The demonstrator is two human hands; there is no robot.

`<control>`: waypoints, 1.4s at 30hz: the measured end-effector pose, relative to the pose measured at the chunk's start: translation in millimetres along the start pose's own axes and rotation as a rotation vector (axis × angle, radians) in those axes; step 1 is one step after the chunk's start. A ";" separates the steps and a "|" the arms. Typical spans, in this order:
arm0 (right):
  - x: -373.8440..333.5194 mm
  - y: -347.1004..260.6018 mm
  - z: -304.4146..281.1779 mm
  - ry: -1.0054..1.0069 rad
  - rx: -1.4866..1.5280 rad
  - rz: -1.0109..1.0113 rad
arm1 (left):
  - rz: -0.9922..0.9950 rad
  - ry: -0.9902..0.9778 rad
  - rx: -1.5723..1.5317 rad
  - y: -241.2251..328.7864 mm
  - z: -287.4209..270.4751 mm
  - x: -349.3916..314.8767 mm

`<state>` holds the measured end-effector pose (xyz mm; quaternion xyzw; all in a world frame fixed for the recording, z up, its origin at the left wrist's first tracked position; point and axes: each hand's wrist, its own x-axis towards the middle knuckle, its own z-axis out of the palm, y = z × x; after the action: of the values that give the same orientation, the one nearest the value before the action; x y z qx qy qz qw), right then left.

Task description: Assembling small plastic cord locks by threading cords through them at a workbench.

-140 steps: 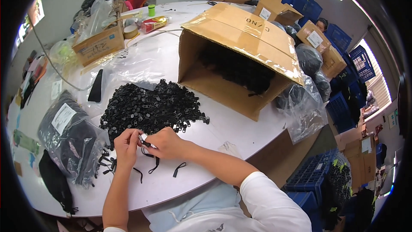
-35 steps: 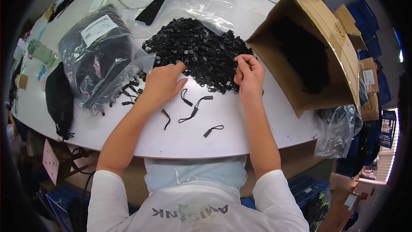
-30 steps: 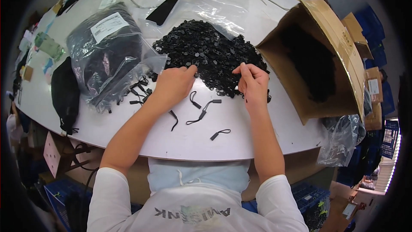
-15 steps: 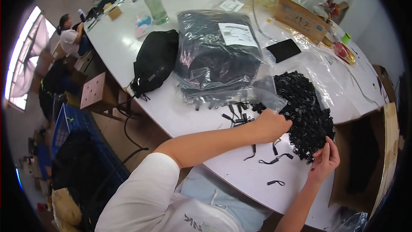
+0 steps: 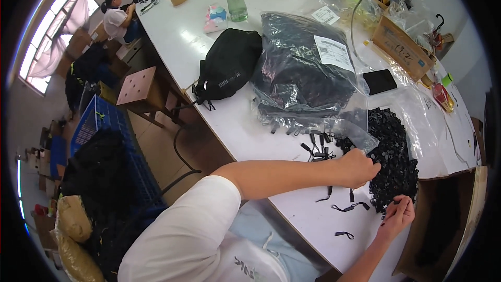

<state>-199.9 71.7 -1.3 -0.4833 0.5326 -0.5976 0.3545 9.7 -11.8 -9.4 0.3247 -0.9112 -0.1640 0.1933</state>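
The small black pieces [image 5: 389,141] lie on the white counter [image 5: 313,222] in a dense heap, in front of the hands. They look dull to slightly shiny, and some show a rounded end or a little hole; most are too small to tell one by one. Between the heap and the near edge of the counter, a few black cord pulls [image 5: 340,234] are scattered, each a short bar with a thin cord. A group of similar pulls [image 5: 307,148] lies beyond the left forearm, by the mouth of a clear plastic bag [image 5: 302,73].

This bag is filled with dark, soft-looking material and bears a white label. Right of the heap, an open cardboard box [image 5: 478,193] contains something black, which cannot be clearly told. A smaller carton [image 5: 402,47] stands toward the far edge. On the floor, a blue crate [image 5: 136,169] carries black cloth-like things.

The left hand [image 5: 357,168] has its fingers curled in at the heap's left side; I cannot tell whether it grasps a piece. The right hand [image 5: 399,214] is half closed at the heap's near end, thumb and fingers bent toward each other; whether something is pinched there, I cannot tell.
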 end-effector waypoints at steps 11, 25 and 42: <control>-4.3 -5.8 -2.5 0.138 0.200 -0.063 | 0.016 0.290 -0.493 5.4 13.8 7.7; -10.0 -13.7 8.7 -0.233 -0.065 0.002 | -0.166 0.126 -0.763 3.6 -3.2 3.5; -1.9 -22.8 18.1 -0.362 -0.382 -0.036 | -0.332 -0.004 -1.042 0.9 -8.5 6.8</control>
<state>-180.0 72.3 20.0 -0.6497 0.5552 -0.3963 0.3356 8.3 -17.0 0.1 0.3251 -0.6463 -0.6227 0.2982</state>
